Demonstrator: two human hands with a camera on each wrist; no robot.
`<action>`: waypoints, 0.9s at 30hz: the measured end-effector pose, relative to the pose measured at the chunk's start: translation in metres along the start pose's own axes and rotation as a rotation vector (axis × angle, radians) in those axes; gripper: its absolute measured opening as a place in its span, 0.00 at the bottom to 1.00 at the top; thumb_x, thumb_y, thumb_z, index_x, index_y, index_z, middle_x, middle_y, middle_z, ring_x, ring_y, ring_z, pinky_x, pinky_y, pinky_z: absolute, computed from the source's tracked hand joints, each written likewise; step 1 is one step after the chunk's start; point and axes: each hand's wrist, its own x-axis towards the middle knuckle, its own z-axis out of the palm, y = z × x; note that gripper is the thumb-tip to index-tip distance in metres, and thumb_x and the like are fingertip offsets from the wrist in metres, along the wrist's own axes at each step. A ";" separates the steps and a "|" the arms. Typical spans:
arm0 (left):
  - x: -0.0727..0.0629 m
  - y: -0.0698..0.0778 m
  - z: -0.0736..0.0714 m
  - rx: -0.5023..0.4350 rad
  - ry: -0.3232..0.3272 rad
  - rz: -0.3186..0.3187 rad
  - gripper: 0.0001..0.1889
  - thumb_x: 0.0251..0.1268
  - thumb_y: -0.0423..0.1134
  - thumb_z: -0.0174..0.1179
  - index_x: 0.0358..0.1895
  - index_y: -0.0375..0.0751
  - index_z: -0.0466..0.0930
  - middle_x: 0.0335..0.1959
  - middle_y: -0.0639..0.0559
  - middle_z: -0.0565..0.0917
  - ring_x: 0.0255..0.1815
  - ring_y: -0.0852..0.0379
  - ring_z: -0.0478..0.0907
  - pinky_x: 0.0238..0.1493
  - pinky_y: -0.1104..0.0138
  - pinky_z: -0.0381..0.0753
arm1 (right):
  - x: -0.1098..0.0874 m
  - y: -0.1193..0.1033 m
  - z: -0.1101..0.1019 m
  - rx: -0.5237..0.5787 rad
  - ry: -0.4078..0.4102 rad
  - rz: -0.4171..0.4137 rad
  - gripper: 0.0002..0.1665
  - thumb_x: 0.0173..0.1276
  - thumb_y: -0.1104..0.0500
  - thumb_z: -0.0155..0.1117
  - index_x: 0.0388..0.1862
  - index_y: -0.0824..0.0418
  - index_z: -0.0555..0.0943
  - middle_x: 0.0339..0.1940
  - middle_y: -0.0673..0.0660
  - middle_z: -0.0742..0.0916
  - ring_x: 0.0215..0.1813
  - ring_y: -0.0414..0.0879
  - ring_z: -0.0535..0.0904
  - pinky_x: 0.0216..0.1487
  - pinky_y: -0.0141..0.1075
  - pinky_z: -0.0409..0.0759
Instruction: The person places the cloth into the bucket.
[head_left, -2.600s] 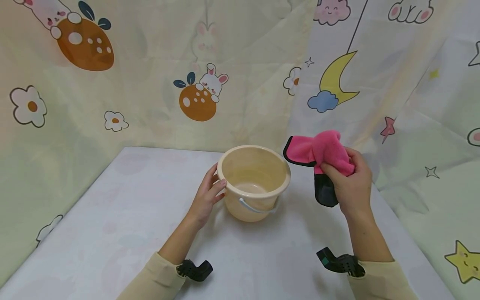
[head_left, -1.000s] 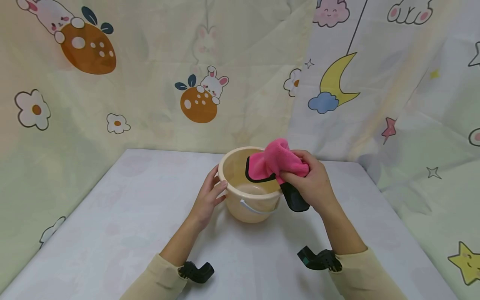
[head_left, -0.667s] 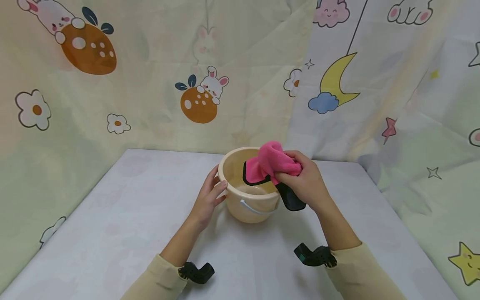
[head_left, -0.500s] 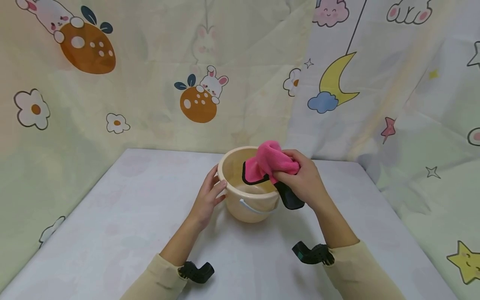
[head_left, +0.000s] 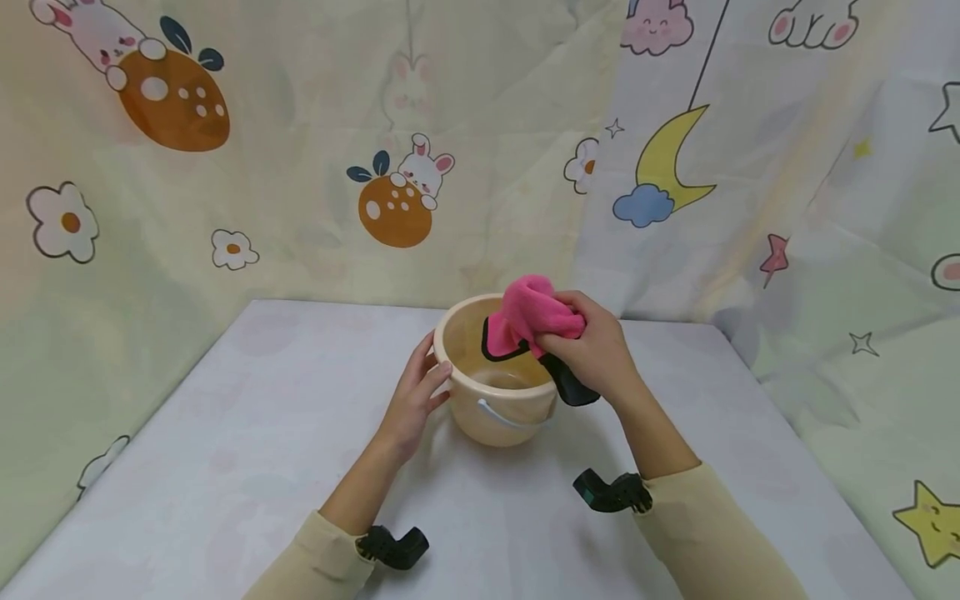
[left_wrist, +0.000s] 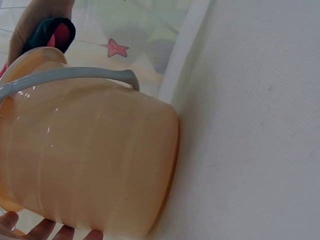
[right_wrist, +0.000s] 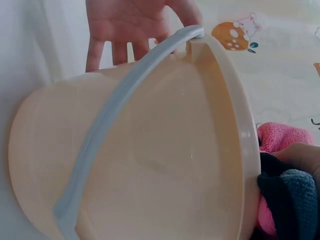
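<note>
A cream plastic bucket (head_left: 495, 417) stands upright on the table, its pale grey handle (head_left: 506, 417) hanging down in front. At its left side my left hand (head_left: 416, 392) rests spread fingers against the wall just under the rim; the right wrist view shows these fingers (right_wrist: 120, 52) fairly straight. My right hand (head_left: 600, 350) grips a bunched pink cloth (head_left: 532, 308) with black edging and a dark grey side. One pink flap of the cloth hangs over the bucket's opening, while a dark end (head_left: 572, 383) hangs by the right rim. The fingers behind the cloth are hidden.
A white-covered table (head_left: 300, 400) spreads around the bucket. Behind it hangs a printed curtain (head_left: 487, 208) with cartoon rabbits and a moon, close to the table's back edge. Black camera mounts (head_left: 393, 547) sit at both wrists.
My right hand has carried the cloth leftward from beside the bucket to over its right rim, rising slightly in the last half second. The left hand and the bucket stay in place.
</note>
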 end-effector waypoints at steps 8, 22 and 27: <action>0.000 0.001 0.000 -0.009 -0.006 0.008 0.35 0.76 0.47 0.52 0.83 0.57 0.53 0.80 0.40 0.62 0.77 0.36 0.64 0.73 0.40 0.68 | 0.012 -0.004 0.009 -0.085 -0.065 -0.014 0.29 0.64 0.59 0.71 0.65 0.59 0.79 0.51 0.62 0.85 0.49 0.56 0.78 0.45 0.43 0.79; 0.000 0.000 0.000 -0.015 -0.004 0.006 0.35 0.77 0.48 0.51 0.83 0.58 0.53 0.81 0.43 0.61 0.80 0.39 0.60 0.74 0.40 0.66 | 0.029 -0.018 0.023 -0.217 -0.182 -0.044 0.27 0.61 0.60 0.69 0.61 0.59 0.80 0.45 0.59 0.86 0.41 0.52 0.77 0.37 0.38 0.75; 0.000 0.000 0.001 -0.005 -0.002 -0.003 0.35 0.77 0.50 0.51 0.83 0.59 0.53 0.81 0.44 0.60 0.81 0.41 0.60 0.74 0.39 0.67 | 0.035 -0.022 0.029 -0.233 -0.204 -0.061 0.27 0.60 0.59 0.69 0.61 0.60 0.81 0.45 0.59 0.86 0.43 0.52 0.77 0.38 0.38 0.75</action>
